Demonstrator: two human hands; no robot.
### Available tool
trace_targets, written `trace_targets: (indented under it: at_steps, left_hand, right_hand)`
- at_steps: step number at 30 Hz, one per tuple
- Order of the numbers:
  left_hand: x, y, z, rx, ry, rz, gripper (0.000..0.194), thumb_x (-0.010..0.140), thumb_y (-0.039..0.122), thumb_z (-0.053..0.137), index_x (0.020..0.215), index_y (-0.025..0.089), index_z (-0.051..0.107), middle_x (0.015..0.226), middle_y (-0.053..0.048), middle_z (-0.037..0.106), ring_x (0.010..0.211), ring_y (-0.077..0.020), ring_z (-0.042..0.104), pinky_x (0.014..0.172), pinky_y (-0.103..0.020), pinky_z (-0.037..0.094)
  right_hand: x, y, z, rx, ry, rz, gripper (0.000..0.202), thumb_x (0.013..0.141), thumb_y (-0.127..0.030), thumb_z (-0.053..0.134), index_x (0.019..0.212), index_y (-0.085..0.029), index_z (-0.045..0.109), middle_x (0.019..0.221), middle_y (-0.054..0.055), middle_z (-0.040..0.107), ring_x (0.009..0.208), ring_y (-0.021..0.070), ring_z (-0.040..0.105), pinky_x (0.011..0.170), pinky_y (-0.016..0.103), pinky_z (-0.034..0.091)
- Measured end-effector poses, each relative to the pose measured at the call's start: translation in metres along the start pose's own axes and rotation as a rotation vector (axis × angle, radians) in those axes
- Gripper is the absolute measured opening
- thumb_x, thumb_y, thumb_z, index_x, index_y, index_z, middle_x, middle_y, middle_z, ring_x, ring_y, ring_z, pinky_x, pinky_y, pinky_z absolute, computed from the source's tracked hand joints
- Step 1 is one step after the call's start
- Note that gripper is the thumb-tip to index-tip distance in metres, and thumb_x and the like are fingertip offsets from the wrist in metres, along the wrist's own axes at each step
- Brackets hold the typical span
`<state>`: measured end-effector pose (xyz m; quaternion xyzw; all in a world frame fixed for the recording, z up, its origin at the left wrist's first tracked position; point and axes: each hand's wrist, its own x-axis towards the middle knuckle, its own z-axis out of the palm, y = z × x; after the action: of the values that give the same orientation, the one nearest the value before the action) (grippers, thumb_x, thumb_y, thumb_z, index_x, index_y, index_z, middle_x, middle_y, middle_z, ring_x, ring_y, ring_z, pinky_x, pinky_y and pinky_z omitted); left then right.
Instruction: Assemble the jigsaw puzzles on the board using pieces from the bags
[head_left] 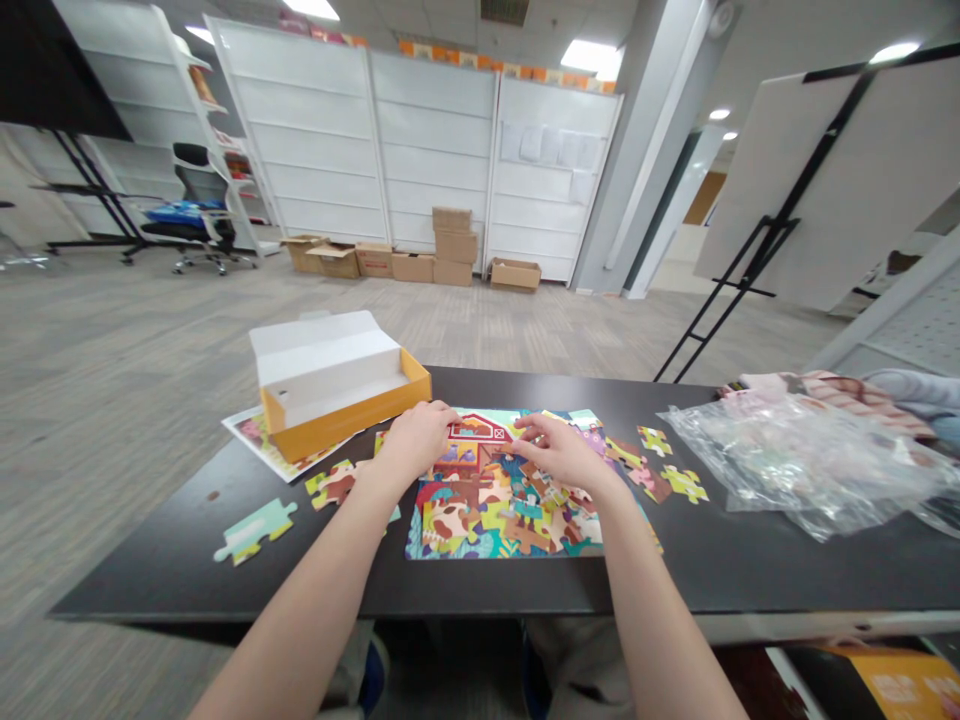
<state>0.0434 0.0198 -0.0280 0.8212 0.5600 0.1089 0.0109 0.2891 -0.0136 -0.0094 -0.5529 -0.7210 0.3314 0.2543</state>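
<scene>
A brightly coloured farm-themed jigsaw puzzle [450, 550] lies on the black table, with loose pieces heaped over its middle and lower part. My left hand [421, 437] rests at its upper left, fingers stretched toward a red barn roof [478, 427] and nothing visible in its grasp. From the other side, my right hand [556, 450] reaches over the puzzle with its fingers apart, the tips close to the roof's right edge. Whether those tips touch a piece cannot be made out. A pale green puzzle piece [259, 530] lies apart at the left.
Behind my left hand stands an open yellow box [341, 415] on a printed sheet [259, 440]. More puzzle pieces [684, 484] lie to the right, beside crumpled clear plastic [795, 465] and folded cloth [862, 400]. The black table's [495, 592] front edge is close to me.
</scene>
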Motion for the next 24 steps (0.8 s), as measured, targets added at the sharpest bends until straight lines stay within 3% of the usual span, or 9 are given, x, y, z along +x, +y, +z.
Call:
trace_targets:
  at_steps: [6, 10, 14, 17, 24]
  left_hand:
    - [-0.006, 0.001, 0.002, 0.071, -0.013, 0.06, 0.042, 0.09, 0.013, 0.045, 0.122, 0.023, 0.071, 0.126, -0.01, 0.068, 0.112, -0.0286, 0.063, 0.093, -0.04, 0.052]
    - [-0.009, 0.001, 0.003, 0.069, -0.007, 0.058, 0.039, 0.091, 0.012, 0.045, 0.121, 0.019, 0.068, 0.129, -0.01, 0.067, 0.116, -0.0254, 0.062, 0.099, -0.037, 0.05]
    - [-0.009, 0.005, -0.001, 0.07, -0.01, 0.023, 0.033, 0.091, 0.011, 0.045, 0.114, 0.017, 0.067, 0.121, -0.012, 0.07, 0.111, -0.0259, 0.065, 0.094, -0.038, 0.052]
    - [-0.007, 0.006, -0.002, 0.094, -0.028, 0.027, 0.032, 0.089, 0.008, 0.045, 0.111, 0.017, 0.067, 0.118, -0.012, 0.071, 0.109, -0.0261, 0.066, 0.091, -0.037, 0.052]
    - [-0.007, 0.008, -0.008, 0.125, -0.05, 0.058, 0.036, 0.088, 0.009, 0.046, 0.115, 0.015, 0.07, 0.131, -0.015, 0.066, 0.118, -0.0302, 0.062, 0.097, -0.043, 0.05]
  right_hand:
    - [0.002, 0.008, -0.009, -0.125, 0.119, -0.009, 0.025, 0.089, -0.034, 0.064, 0.107, -0.019, 0.068, 0.099, 0.008, 0.075, 0.082, 0.0184, 0.069, 0.072, 0.029, 0.053]
    - [-0.001, 0.016, -0.029, -0.237, 0.267, 0.04, 0.022, 0.088, -0.034, 0.062, 0.101, -0.019, 0.071, 0.092, 0.007, 0.075, 0.077, 0.0186, 0.069, 0.071, 0.03, 0.051]
    - [-0.009, 0.022, -0.047, -0.309, 0.33, 0.108, 0.021, 0.088, -0.031, 0.061, 0.1, -0.019, 0.072, 0.092, 0.008, 0.075, 0.078, 0.0197, 0.07, 0.072, 0.03, 0.051]
    - [-0.018, 0.025, -0.056, -0.363, 0.297, 0.151, 0.02, 0.087, -0.032, 0.063, 0.098, -0.018, 0.072, 0.09, 0.008, 0.075, 0.08, 0.0209, 0.07, 0.072, 0.031, 0.049]
    - [-0.034, 0.022, -0.051, -0.446, 0.004, 0.179, 0.032, 0.068, -0.037, 0.082, 0.093, -0.021, 0.073, 0.091, 0.006, 0.074, 0.081, 0.0219, 0.067, 0.067, 0.029, 0.047]
